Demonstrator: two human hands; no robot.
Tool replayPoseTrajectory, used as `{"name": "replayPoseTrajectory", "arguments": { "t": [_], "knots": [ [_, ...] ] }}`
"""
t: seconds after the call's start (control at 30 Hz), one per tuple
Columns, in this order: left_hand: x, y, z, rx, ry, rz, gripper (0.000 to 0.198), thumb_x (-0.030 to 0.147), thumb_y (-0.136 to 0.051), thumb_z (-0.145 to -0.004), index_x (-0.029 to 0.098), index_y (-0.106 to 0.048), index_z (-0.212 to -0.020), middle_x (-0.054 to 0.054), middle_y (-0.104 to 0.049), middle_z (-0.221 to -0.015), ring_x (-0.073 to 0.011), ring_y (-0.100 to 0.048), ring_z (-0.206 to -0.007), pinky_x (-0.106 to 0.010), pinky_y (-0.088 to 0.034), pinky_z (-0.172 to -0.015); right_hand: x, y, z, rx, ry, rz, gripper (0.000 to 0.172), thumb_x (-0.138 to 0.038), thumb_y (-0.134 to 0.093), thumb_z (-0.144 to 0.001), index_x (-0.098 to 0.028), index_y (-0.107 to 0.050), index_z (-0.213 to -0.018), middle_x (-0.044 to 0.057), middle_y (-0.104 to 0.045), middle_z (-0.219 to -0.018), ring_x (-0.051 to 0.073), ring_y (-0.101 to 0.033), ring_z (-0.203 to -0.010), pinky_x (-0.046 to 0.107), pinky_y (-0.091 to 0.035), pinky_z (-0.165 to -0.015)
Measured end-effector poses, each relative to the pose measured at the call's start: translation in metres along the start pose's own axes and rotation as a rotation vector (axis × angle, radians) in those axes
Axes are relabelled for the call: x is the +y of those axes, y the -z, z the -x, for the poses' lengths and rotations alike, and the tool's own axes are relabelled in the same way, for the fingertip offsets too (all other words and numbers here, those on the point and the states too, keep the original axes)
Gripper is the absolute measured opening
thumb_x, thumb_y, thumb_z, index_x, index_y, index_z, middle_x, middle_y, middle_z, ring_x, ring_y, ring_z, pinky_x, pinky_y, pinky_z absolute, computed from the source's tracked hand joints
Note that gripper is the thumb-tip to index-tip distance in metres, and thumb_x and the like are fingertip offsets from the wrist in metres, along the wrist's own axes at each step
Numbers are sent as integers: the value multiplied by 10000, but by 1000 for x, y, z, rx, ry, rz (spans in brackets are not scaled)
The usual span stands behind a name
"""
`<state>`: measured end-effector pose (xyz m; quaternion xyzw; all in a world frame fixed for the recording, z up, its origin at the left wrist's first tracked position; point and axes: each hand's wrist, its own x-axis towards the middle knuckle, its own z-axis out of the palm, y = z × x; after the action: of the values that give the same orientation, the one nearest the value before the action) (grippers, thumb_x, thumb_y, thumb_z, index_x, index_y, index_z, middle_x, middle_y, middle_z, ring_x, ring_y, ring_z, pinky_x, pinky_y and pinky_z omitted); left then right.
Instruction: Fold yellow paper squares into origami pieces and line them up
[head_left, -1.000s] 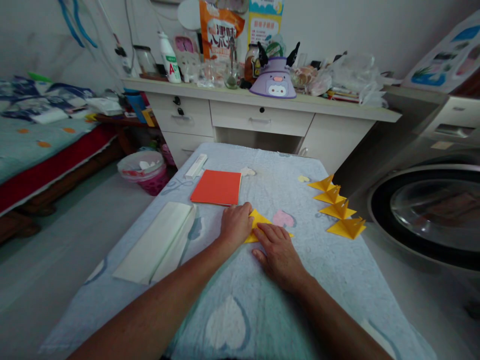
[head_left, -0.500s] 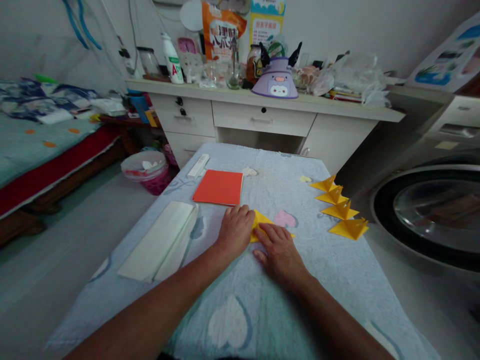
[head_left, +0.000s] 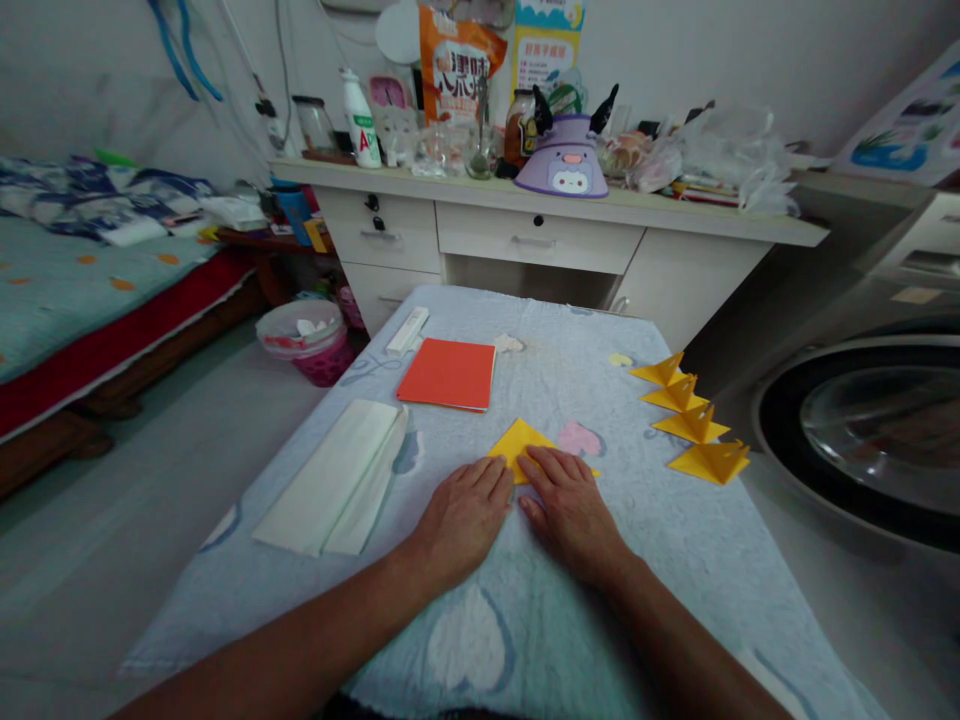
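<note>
So compared with half a second ago, the left hand (head_left: 466, 515) has slid back toward the person, off the upper left side of the folded yellow paper (head_left: 519, 438), so way more of the sheet shows now. The right hand (head_left: 566, 500) has pretty much stayed put, and the paper hasn't really shifted either. It's lying flat on the cloth-covered desk (head_left: 566, 375), right in front of the person, just left of a printed pink heart (head_left: 579, 438). One corner points away from the person, another sticks out to the right past the right hand's fingers, and the long axis looks to run roughly left to right, though the hands hide most of the near edge. Neither hand is clenched: both lie palm-down, fingers stretched out on the paper; can't tell what the left thumb's doing.
</note>
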<state>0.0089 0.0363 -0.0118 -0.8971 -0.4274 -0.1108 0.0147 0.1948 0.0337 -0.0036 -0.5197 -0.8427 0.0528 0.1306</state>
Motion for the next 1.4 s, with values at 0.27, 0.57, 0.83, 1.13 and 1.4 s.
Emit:
{"name": "replayPoseTrajectory", "arguments": {
  "t": [0.27, 0.57, 0.83, 1.13, 1.4],
  "knots": [
    [-1, -1, 18, -32, 3, 46, 555, 475, -497, -924, 174, -429, -1386, -129, -451, -1473, -264, -397, -1372, -422, -341, -1104, 1, -1, 1, -2, 0, 10, 432, -330, -523, -929, -188, -546, -1336, 100, -529, -1405, 277, -440, -1284, 472, -316, -1086],
    [-12, 11, 33, -96, -16, 68, 609, 531, -495, -910, 204, -401, -1414, -81, -429, -1499, -246, -340, -1406, -432, -268, -1135, 5, 0, -1, -11, -17, -36, 396, -332, -448, -965, -204, -552, -1325, 104, -535, -1385, 268, -467, -1244, 469, -352, -1053],
    [-24, 16, 55, -67, 25, -4, 600, 543, -476, -913, 174, -443, -1385, -126, -447, -1479, -268, -406, -1363, -438, -326, -1098, 4, 2, 4, -31, 73, 11, 507, -464, -484, -936, -262, -487, -1401, 141, -471, -1429, 324, -420, -1279, 525, -326, -1050],
    [-23, 25, 68, -72, 113, -86, 572, 503, -555, -883, 127, -511, -1312, -164, -499, -1427, -308, -467, -1304, -454, -387, -1051, 2, 5, 9, -100, 171, 45, 605, -648, -451, -884, -357, -461, -1414, 143, -334, -1523, 430, -287, -1371, 650, -243, -1053],
    [-2, 30, 44, 13, 157, -13, 444, 349, -608, -874, 165, -509, -1266, -107, -586, -1277, -283, -501, -1187, -432, -394, -1011, 1, 6, 9, -91, 188, 41, 651, -679, -476, -853, -355, -456, -1417, 148, -329, -1523, 436, -289, -1365, 669, -241, -1045]
  ]
}}
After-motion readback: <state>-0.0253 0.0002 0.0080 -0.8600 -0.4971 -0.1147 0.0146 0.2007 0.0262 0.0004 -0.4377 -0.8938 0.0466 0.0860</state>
